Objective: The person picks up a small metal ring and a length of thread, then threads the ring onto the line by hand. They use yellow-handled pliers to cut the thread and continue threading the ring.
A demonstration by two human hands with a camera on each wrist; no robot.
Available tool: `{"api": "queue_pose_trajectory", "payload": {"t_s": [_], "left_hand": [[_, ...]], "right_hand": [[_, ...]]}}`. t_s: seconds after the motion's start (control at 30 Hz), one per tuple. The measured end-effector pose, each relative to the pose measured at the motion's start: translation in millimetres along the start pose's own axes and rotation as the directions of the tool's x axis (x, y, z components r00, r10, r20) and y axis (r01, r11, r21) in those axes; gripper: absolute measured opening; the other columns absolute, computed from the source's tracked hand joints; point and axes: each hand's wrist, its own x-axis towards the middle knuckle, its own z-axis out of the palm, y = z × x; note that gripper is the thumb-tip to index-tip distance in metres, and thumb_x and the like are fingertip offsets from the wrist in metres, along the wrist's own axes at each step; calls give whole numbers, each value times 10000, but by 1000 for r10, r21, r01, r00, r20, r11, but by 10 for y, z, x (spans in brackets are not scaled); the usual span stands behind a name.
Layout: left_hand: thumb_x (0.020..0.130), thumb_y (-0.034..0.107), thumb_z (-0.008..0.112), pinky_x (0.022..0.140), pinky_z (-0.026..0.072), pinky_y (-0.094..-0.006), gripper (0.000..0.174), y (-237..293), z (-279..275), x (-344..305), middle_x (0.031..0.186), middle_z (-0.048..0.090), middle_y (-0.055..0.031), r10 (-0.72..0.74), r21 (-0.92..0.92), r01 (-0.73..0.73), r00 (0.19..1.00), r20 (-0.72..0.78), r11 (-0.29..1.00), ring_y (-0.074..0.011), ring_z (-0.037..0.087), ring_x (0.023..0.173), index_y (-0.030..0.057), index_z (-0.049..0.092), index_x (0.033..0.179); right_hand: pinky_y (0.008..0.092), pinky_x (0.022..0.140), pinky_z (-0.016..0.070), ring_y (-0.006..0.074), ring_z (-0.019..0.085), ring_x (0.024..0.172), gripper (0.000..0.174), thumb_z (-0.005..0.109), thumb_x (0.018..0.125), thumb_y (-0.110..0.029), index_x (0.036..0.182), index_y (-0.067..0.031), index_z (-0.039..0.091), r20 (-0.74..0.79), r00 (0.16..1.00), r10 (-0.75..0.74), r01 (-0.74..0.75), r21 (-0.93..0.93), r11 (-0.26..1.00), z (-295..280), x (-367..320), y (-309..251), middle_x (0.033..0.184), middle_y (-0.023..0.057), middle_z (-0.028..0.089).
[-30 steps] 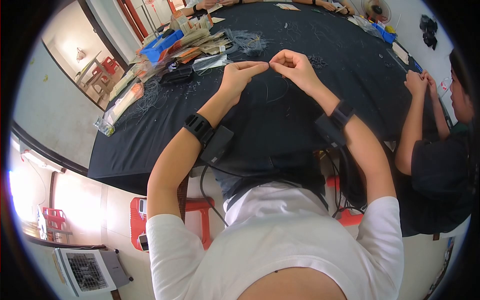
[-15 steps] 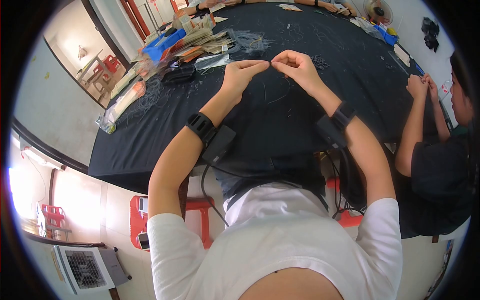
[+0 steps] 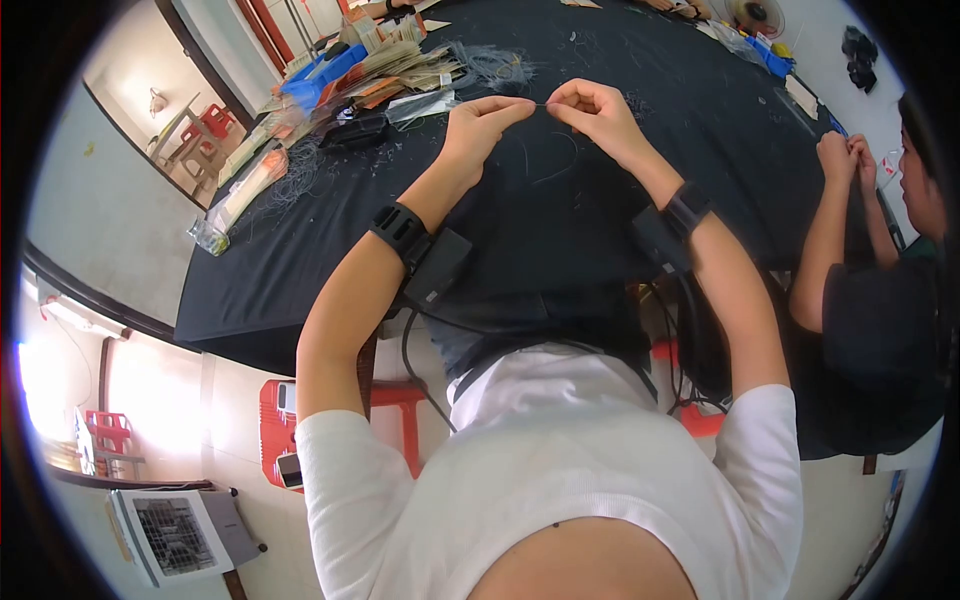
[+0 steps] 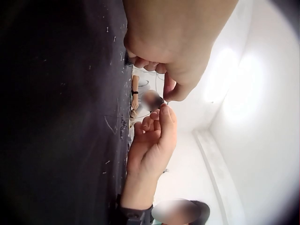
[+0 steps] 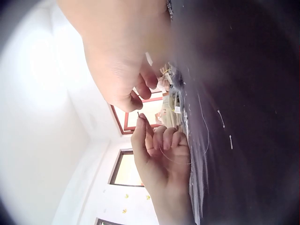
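My left hand (image 3: 478, 132) and right hand (image 3: 602, 118) are raised over the black-covered table, fingertips facing each other. Thumb and forefinger of each pinch a thin clear line, with a short stretch of it showing across the small gap. At the left fingertips in the right wrist view is a tiny dark piece (image 5: 138, 114), too small to make out. A loose loop of the line (image 5: 207, 129) hangs below the hands. The other fingers of my left hand curl toward the palm, as the right wrist view shows.
Ahead to the left lie piled paper packets (image 3: 395, 75), a blue bin (image 3: 325, 78), a black case (image 3: 355, 130) and tangled clear line (image 3: 495, 65). Small metal bits are scattered over the black cloth (image 3: 560, 240). A person (image 3: 870, 300) sits close on my right; others work at the far edge.
My fingertips have drawn slightly apart, opening a small gap spanned by the line. Both hands sit a little higher in the head view, which has itself shifted slightly.
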Motion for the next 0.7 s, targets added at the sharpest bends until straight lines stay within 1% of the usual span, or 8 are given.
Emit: {"api": "queue_pose_trajectory", "payload": {"t_s": [0.1, 0.2, 0.4, 0.5, 0.7], "left_hand": [[743, 196, 690, 575, 338, -189, 183, -14, -6, 16, 730, 607, 34, -6, 32, 7, 1000, -14, 999, -30, 458, 640, 67, 693, 872], [747, 195, 684, 572, 337, -188, 170, -32, -16, 28, 731, 604, 40, 2, 32, -2, 1000, -10, 999, -28, 452, 636, 73, 693, 865], [749, 188, 679, 544, 330, -175, 159, -28, 5, 7, 709, 594, 44, 4, 16, -4, 1000, 1, 1000, -19, 436, 608, 69, 691, 854], [750, 187, 677, 524, 320, -167, 158, -26, 12, 2, 696, 591, 45, 11, 27, -11, 1000, 0, 1000, -15, 430, 589, 66, 691, 850], [747, 192, 681, 522, 316, -169, 165, -28, -2, 16, 692, 589, 46, 5, 37, -6, 1000, 8, 999, -14, 429, 591, 65, 691, 852]], "right_hand": [[163, 546, 396, 12, 506, 622, 100, 609, 827, -167, 859, -73, 622, -4, 1000, 0, 0, -25, 1000, -4, 8, 37, 709, -52, 570], [172, 580, 414, 38, 542, 635, 143, 648, 786, -167, 859, -45, 640, -9, 1000, 10, -9, 2, 1000, -2, 11, 20, 707, -9, 609], [158, 538, 379, 13, 502, 604, 147, 658, 793, -178, 857, -47, 647, 24, 999, -30, 28, 70, 997, 20, 10, 6, 675, -43, 578], [146, 522, 365, -2, 485, 605, 126, 624, 828, -163, 890, -54, 630, 48, 999, -13, 10, 50, 999, 8, -1, -19, 703, -55, 566], [150, 519, 362, 0, 484, 608, 122, 617, 831, -164, 882, -53, 625, 67, 998, 7, -9, 38, 999, 4, -7, -12, 717, -50, 574]]}}
